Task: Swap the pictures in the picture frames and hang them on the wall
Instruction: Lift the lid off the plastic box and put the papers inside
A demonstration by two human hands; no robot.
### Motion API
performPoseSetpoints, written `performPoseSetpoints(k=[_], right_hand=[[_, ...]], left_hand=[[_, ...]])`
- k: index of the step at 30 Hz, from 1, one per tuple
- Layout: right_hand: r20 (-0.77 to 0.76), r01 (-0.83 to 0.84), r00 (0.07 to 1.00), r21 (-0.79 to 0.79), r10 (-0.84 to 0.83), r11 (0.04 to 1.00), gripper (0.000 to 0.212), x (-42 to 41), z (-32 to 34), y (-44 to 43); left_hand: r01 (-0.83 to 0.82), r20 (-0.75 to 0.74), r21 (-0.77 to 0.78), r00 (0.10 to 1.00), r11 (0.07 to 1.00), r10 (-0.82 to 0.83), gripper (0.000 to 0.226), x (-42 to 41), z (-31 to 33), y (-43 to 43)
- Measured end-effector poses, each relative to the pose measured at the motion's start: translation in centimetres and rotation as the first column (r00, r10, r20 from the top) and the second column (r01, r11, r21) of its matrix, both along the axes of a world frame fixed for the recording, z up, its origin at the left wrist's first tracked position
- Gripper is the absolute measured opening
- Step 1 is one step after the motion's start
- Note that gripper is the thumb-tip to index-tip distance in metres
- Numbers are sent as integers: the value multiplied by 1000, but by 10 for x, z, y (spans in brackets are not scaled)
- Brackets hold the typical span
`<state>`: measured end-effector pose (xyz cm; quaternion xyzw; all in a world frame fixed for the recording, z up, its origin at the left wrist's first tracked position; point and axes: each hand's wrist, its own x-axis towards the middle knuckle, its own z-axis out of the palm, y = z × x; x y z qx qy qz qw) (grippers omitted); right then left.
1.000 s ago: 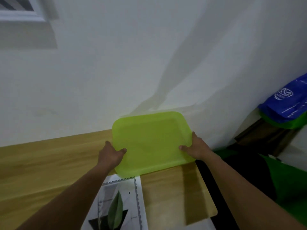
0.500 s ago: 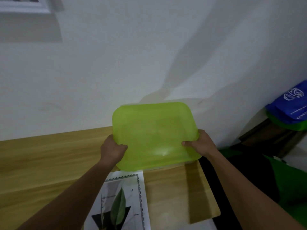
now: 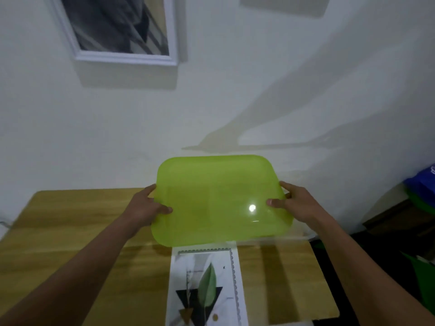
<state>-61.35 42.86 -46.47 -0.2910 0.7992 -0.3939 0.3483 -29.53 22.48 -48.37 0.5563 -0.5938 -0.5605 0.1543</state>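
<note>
left hand, right hand, gripping green tray edges

**Frame and print status**

White picture frame is hung on the wall, upper left, its top cut off by the view edge. It holds a dark grey picture; too blurred to read the content.

Leaf print lies flat on the table, unframed, in portrait orientation. It's a white sheet with a green leaf over a black inverted triangle and a scalloped border. Its top edge meets the near rim of the green tray in view.
</note>
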Motion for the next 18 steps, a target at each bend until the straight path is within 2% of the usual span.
performPoseSetpoints(k=[4,10,15,18], right_hand=[[28,-54,998,-20,54,998,52,71,3,-36],[20,-59,998,-1,59,998,47,194,-30,-102],[26,-85,996,33,85,996,43,279,-79,-164],[-2,-76,997,68,76,995,45,314,-115,-196]], left_hand=[[-17,18,6,1000,1000,17,94,75,4,-28],[-13,121,-56,992,998,20,92,193,-7,-82],[25,262,-91,965,996,0,129,278,-40,-135],[63,350,-88,936,994,-28,116,307,-60,-157]])
